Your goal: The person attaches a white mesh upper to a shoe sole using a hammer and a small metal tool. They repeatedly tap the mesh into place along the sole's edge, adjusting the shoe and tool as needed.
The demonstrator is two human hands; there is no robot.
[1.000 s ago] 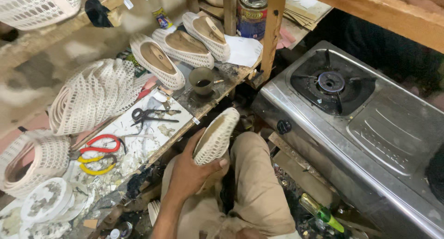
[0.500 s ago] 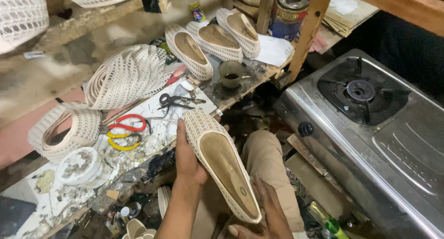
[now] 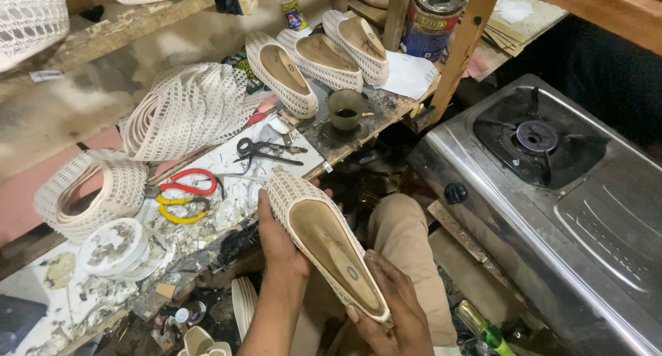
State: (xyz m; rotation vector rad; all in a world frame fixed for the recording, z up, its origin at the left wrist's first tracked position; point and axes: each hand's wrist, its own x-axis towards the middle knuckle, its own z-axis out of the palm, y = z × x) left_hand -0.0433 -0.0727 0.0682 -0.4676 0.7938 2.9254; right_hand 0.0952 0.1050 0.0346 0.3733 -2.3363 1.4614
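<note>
Matt cream woven-mesh shoe [image 3: 324, 242] with smooth tan insole; glossy steel stove [image 3: 586, 211]; rough, paint-spattered wooden workbench [image 3: 227, 197]

A: Where does the shoe [image 3: 324, 242] sit?
B: Between left hand [image 3: 279, 242] and right hand [image 3: 389, 308], before the workbench [image 3: 227, 190].
A: Surroundings?
B: Scissors [image 3: 183, 194] left on the bench; three shoes [image 3: 314, 56] behind; stove [image 3: 552, 190] right.

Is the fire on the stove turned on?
No, the burner on the steel stove is dark, with no flame showing.
</note>
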